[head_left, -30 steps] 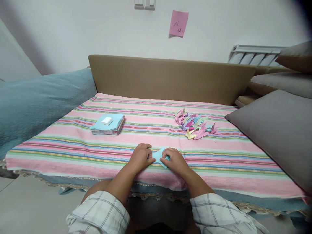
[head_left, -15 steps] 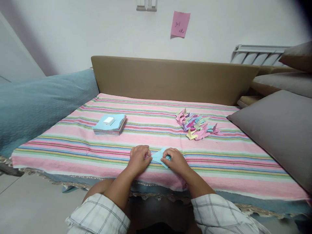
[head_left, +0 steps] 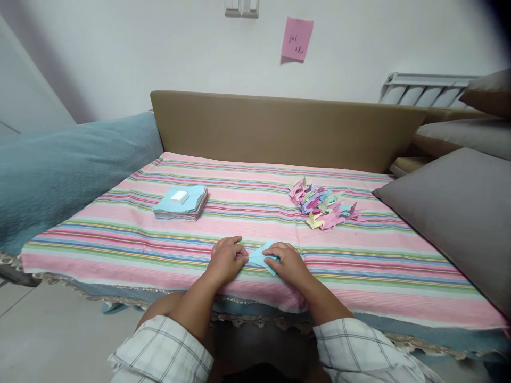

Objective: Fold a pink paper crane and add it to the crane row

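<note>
A light blue piece of folded origami paper (head_left: pixel 258 257) lies low over the striped cloth, between my two hands. My left hand (head_left: pixel 228 259) pinches its narrow left tip with thumb and forefinger, one finger raised. Around the wider right part, my right hand (head_left: pixel 286 264) is closed, thumb and fingers pinching the paper and hiding some of it. Beyond, to the right, lies a pile of folded paper cranes (head_left: pixel 319 205) in pink, purple, blue, green and yellow. To the left sits a stack of paper sheets (head_left: pixel 181 205), blue on top, with a small white block (head_left: pixel 179 197) on it.
The striped cloth (head_left: pixel 239 181) covers a sofa seat with a brown backrest (head_left: pixel 279 127). A blue-covered armrest (head_left: pixel 80 165) bounds the left; grey cushions (head_left: pixel 451 213) are piled at the right. A pink note (head_left: pixel 297 40) hangs on the wall.
A finger of my left hand has lifted and straightened. Both hands keep their pinch on the blue paper, which stays in nearly the same place. The view has shifted very slightly.
</note>
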A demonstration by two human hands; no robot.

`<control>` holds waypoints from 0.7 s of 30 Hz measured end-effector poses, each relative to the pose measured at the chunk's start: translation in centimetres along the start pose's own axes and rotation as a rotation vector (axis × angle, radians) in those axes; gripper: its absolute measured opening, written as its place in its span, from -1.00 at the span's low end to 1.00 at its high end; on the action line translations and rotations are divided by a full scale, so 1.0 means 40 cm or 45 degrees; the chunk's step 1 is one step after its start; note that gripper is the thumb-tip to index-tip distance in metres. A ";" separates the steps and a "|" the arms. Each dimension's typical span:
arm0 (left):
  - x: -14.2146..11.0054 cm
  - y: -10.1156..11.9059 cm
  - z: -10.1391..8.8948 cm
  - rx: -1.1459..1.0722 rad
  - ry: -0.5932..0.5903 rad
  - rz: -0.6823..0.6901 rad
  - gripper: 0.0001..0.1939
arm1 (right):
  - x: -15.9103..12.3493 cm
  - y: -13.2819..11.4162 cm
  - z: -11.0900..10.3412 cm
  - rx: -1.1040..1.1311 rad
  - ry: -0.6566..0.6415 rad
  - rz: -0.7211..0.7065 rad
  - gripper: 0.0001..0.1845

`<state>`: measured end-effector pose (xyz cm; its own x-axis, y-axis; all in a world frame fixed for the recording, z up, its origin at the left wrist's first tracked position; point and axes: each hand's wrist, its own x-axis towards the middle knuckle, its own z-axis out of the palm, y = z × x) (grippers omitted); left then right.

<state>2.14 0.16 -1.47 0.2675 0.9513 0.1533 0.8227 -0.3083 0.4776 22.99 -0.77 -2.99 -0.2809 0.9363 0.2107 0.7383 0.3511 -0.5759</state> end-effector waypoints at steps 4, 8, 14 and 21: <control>0.007 -0.016 -0.013 -0.025 -0.032 0.020 -0.90 | -0.001 -0.002 -0.002 -0.003 -0.020 0.024 -0.78; 0.005 -0.011 -0.013 0.035 -0.002 0.026 -0.89 | -0.001 -0.004 -0.002 -0.009 -0.028 0.038 -0.78; 0.004 -0.012 -0.007 0.059 -0.006 0.024 -0.91 | -0.002 -0.007 -0.005 0.007 -0.040 0.052 -0.78; -0.009 -0.008 -0.017 -0.103 0.246 0.163 -0.70 | -0.003 -0.005 -0.002 0.016 -0.029 0.054 -0.77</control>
<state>1.43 -0.06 -1.10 0.2598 0.8894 0.3762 0.7432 -0.4329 0.5102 22.93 -0.94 -2.83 -0.2636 0.9498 0.1684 0.7418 0.3112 -0.5940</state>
